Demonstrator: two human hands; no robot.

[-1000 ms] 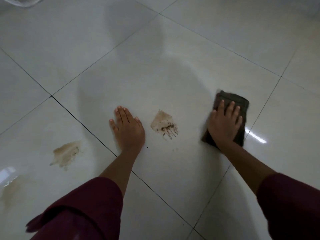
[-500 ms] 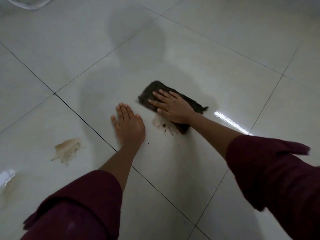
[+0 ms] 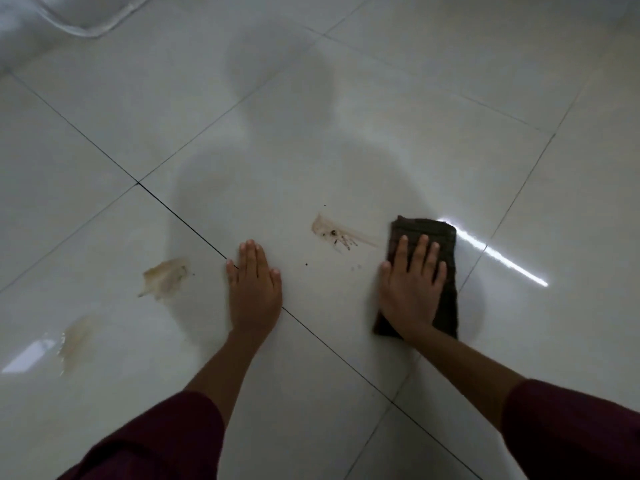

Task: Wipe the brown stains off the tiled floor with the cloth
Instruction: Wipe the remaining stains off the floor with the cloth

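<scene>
My right hand (image 3: 412,289) lies flat on a dark folded cloth (image 3: 446,244) and presses it against the glossy white tiles. Just left of the cloth is a brown stain (image 3: 334,233) with dark specks and a thin smear trailing toward the cloth. My left hand (image 3: 254,285) rests flat on the floor, fingers together, across a dark grout line. Further left sits a second tan stain (image 3: 166,277). A fainter third stain (image 3: 74,337) shows near the left edge.
A clear plastic object (image 3: 86,19) stands at the top left corner. Dark grout lines (image 3: 180,216) cross the tiles diagonally. A bright streak of reflected light (image 3: 502,259) lies right of the cloth. Maroon sleeves cover both forearms at the bottom.
My right hand swept the cloth left over the middle stain, then back to the right. The stain is now smeared and thinner. My left hand stayed planted.
</scene>
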